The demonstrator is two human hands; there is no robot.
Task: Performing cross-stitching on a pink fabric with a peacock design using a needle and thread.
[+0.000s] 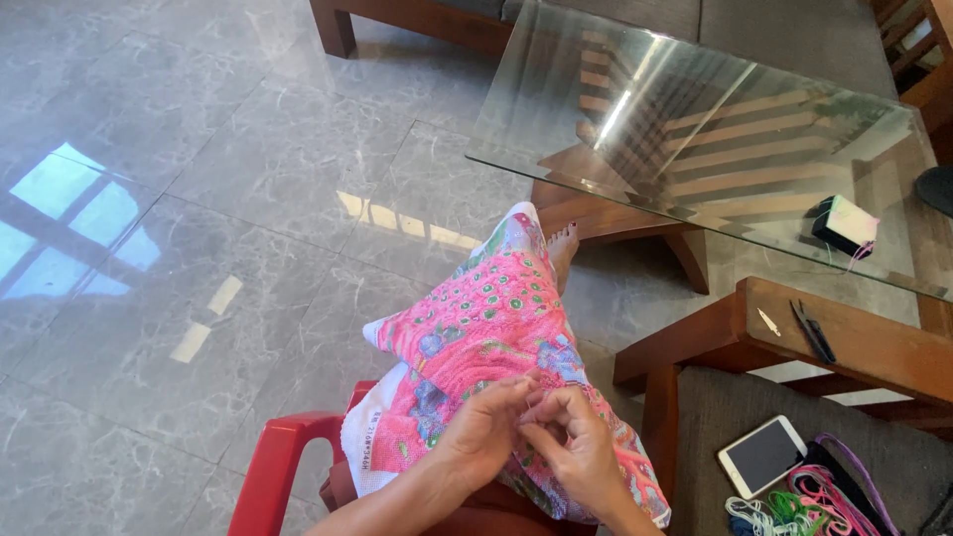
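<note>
The embroidered cloth (486,328) lies over the person's lap and leg, in the near middle of the scene, and both hands rest on its near part. The left hand (484,429) and the right hand (578,447) are close together, with their fingertips meeting at one spot of the cloth. The fingers of both hands are bent and pinched together on the cloth there; if a needle or thread is between them, it is too small to tell.

The cloth is mostly bright pink, with small green and blue dots and some blue and purple patches. Its border is white, and one corner hangs down on the left over the red plastic chair (283,467). The far end of the cloth reaches almost to a bare foot (563,246) on the grey tiled floor (199,199).

To the right of the hands stands a wooden chair with a grey cushion (735,417). On this cushion, near the right edge, lie a white phone (762,456) and a bundle of coloured threads (809,496). On its wooden armrest lie small dark scissors (812,331). Farther away is a glass table (715,139) with a small dark box (844,224) on it.
</note>
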